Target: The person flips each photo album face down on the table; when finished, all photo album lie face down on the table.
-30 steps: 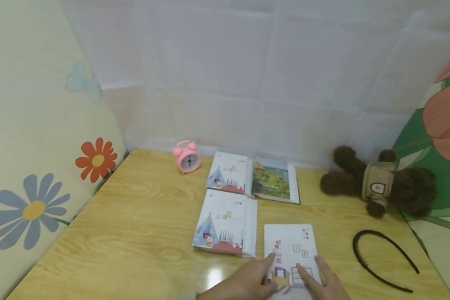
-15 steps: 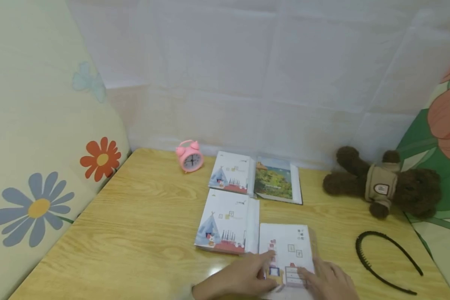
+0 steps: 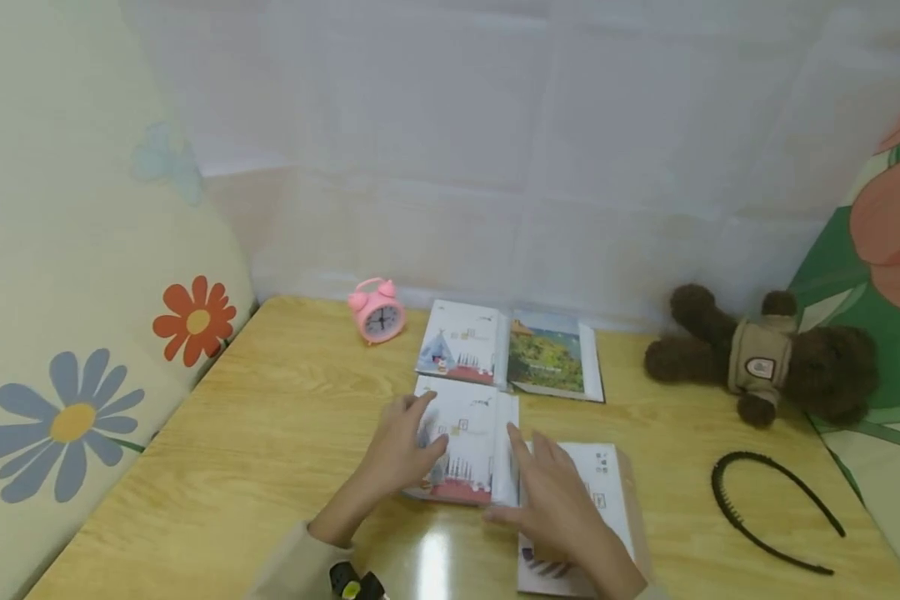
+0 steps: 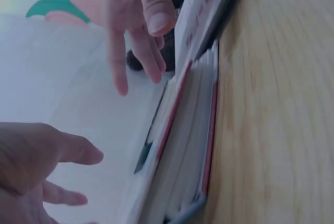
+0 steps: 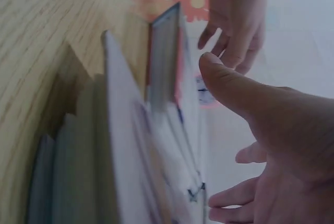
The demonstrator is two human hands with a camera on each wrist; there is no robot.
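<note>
A white-covered book [image 3: 468,429] printed with a blue tent lies on the table, a pale flap along its right side. My left hand [image 3: 397,446] hovers over its left part, fingers spread and partly covering the tent. At its right side, my right hand [image 3: 558,496] hangs with fingers extended, above a second white book [image 3: 607,467] that it partly hides. In the left wrist view, the tent book's page edges [image 4: 182,145] show, and the hand there [image 4: 47,164] is apart from the cover. The right wrist view shows the right hand [image 5: 282,140] holding nothing.
Behind lie another tent-cover book [image 3: 461,342] and a book with a landscape cover [image 3: 547,354]. A pink alarm clock [image 3: 378,312] stands back left. A brown teddy bear [image 3: 765,358] and a black headband [image 3: 727,508] lie on the right of the wooden table [image 3: 285,417].
Both hands have left the front right book, which slid slightly left against the tent book. They have moved up and left, the left hand over the tent book, the right between both books.
</note>
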